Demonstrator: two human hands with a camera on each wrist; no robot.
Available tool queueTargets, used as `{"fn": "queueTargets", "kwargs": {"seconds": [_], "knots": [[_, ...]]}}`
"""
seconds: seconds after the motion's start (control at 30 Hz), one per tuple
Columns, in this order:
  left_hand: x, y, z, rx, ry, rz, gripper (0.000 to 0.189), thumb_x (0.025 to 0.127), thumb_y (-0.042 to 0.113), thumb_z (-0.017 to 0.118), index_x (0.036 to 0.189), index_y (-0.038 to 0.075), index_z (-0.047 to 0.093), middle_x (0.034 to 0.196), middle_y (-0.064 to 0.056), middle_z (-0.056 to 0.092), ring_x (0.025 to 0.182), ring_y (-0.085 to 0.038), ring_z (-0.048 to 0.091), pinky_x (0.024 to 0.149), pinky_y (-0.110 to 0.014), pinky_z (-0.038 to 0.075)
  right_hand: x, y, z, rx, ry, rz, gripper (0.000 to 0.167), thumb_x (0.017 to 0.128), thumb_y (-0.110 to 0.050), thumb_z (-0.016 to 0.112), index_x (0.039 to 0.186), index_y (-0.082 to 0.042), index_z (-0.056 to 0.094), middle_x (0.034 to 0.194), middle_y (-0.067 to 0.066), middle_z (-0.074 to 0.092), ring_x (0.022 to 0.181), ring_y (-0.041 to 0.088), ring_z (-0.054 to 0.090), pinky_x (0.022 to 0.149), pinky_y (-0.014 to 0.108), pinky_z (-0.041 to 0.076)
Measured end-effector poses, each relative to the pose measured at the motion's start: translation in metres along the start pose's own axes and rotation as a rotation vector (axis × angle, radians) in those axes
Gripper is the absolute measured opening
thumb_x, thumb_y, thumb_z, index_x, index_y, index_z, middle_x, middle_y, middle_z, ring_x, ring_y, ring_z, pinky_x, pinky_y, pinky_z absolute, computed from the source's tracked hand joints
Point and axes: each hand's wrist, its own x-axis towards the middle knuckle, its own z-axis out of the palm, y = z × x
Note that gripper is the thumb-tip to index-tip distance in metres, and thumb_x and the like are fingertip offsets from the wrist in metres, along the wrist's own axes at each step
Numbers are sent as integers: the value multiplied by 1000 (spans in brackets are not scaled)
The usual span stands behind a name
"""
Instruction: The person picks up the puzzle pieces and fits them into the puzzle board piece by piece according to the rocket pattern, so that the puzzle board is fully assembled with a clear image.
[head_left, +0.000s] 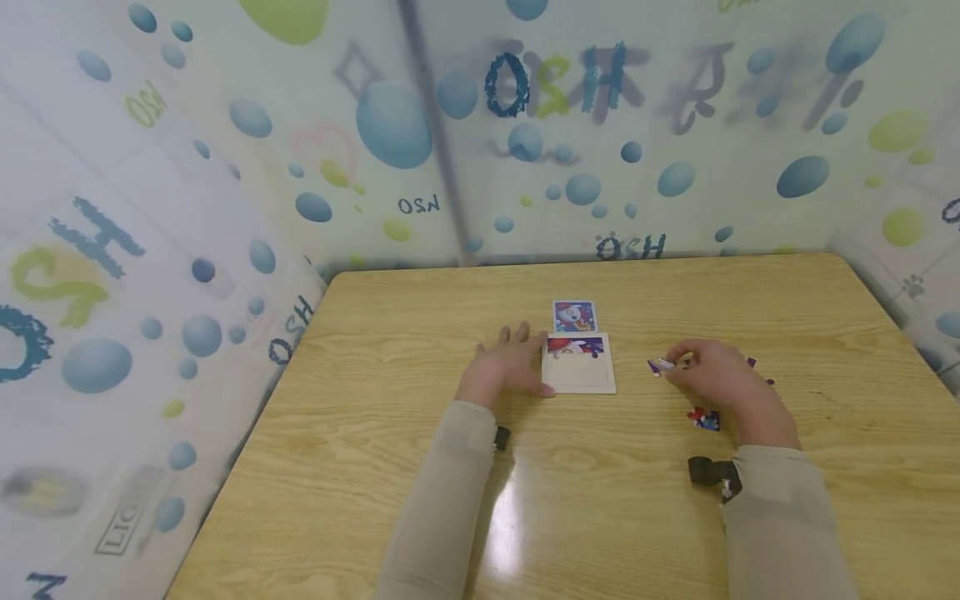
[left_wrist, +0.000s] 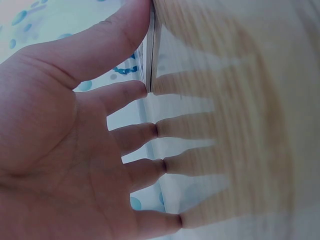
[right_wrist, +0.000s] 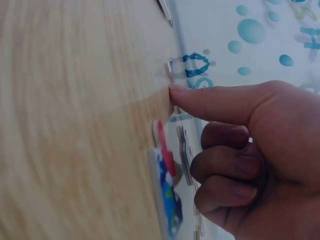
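A pale puzzle board (head_left: 579,373) lies on the table, with fitted pieces along its far side showing a red, white and purple picture. My left hand (head_left: 507,367) is spread at the board's left side, thumb and index finger touching its edge. In the left wrist view the other fingertips rest on the tabletop (left_wrist: 210,150). With thumb and fingers, my right hand (head_left: 708,375) pinches a small white-and-purple puzzle piece (head_left: 663,364) low at the table, right of the board. The thumb (right_wrist: 210,102) covers part of that piece in the right wrist view.
A picture card (head_left: 574,317) touches the board's far edge. Red-and-blue puzzle pieces (head_left: 703,418) lie nearer me, below the right hand. Further pieces (head_left: 752,362) show partly behind that hand. A patterned wall (head_left: 630,167) stands along the table's far edge.
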Motion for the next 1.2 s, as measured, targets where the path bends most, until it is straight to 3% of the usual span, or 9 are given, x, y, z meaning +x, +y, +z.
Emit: {"fn": "queueTargets", "kwargs": {"seconds": [0.27,0.47,0.6,1.03,1.2], "knots": [[1,-1,1,-2,1,3,102,90,52,83,171,35,23,183,-3,3,169,-37,-2,131,-74,1,1,-4,4,21,-7,56,44,101,-36,71,130,-3,65,89,10,58,74,23,54,61,32,47],[1,-1,2,5,5,3,102,90,52,83,171,35,23,183,-3,3,169,-38,-2,130,-76,2,1,-3,2,17,-14,26,50,102,-32,70,142,-5,61,85,8,55,70,21,54,58,33,47],[1,-1,2,18,5,1,103,90,53,82,171,35,23,183,-3,3,169,-38,-2,130,-76,3,1,-2,2,-2,-29,23,45,102,-32,70,140,-8,65,82,7,51,70,22,51,59,33,43],[1,-1,1,25,0,11,103,89,53,82,171,34,22,183,-4,3,169,-39,-1,130,-77,4,3,-1,2,-17,-37,-2,48,100,-34,73,142,-10,67,91,11,56,78,24,52,64,33,44],[3,-2,1,22,-2,15,103,89,53,82,171,34,22,183,-4,3,169,-39,-2,130,-76,2,3,-2,4,-14,-33,-14,48,100,-35,74,140,-10,70,103,16,63,86,26,54,68,34,46]]}}
